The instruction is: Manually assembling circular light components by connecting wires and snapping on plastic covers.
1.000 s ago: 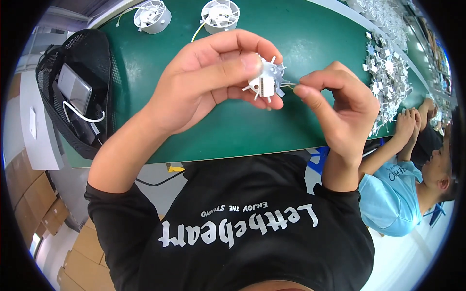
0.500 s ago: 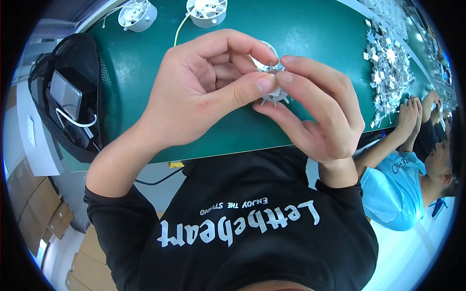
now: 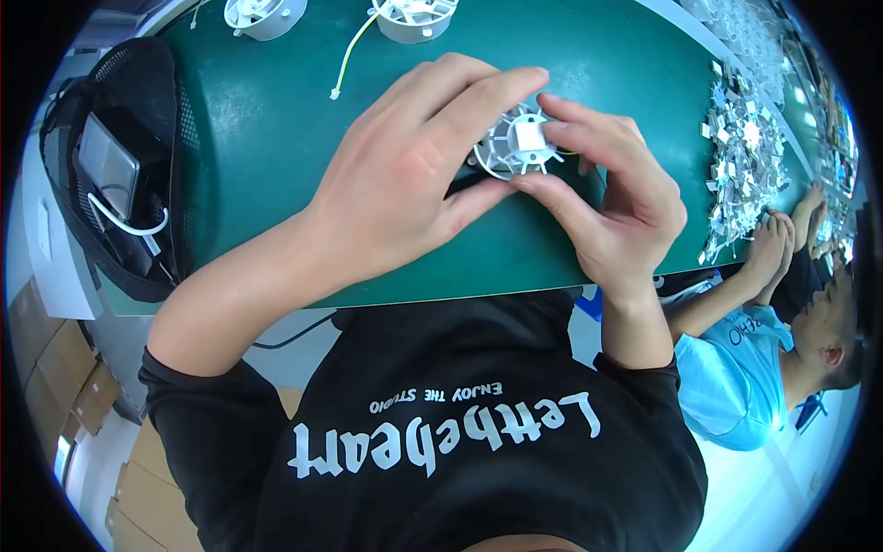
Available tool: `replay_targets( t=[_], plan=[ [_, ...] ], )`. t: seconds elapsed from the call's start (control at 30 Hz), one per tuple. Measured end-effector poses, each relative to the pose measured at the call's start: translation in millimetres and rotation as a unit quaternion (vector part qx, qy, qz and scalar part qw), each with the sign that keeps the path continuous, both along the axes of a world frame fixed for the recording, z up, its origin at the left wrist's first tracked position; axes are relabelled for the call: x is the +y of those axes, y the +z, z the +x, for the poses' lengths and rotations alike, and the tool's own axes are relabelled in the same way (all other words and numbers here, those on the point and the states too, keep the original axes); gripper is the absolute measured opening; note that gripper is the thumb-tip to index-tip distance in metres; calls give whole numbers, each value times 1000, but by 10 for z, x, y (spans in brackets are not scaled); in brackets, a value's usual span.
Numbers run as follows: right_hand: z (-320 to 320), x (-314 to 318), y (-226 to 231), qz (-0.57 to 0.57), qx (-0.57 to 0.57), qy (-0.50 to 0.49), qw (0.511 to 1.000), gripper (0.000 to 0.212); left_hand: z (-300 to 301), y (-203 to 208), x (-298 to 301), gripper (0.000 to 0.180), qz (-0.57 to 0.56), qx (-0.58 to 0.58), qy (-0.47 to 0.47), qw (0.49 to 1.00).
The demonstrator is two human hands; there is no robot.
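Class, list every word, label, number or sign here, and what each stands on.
Black shirt: two lines of white lettering, upside down; wording not copied.
Light-blue shirt: dark lettering; wording not copied.
Held white part: none legible.
Cardboard boxes: any marks too small to read.

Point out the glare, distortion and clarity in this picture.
Head view: pale glare on the green tabletop; head view: washed-out white spots in the heap of small parts; head view: the tabletop's outline bowed by the fisheye; head view: white spoked part clear enough to make out spokes.
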State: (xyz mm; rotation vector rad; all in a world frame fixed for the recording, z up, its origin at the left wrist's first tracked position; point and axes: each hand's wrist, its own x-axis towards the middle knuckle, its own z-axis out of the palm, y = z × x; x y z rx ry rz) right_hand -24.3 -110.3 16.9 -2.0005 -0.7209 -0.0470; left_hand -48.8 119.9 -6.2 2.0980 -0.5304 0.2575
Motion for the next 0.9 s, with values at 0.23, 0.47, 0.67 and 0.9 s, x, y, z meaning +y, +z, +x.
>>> replay_targets(
  t=[0.23,0.47,0.67,0.9],
  plan=[
    [0,2,-54,-18,-58,32,998,40,-5,13,30,65,-20,55,7,998],
    [-15,4,-31,-41,-75,27,996,38,13,2,41,49,-8,30,7,999],
    [-52,25,7,-80,-109,32,990,39,40,32,9,46,-10,39,4,999],
    [-3,21,-137,-13,-132,31,991,42,25,30,7,46,-14,43,5,999]
  ],
)
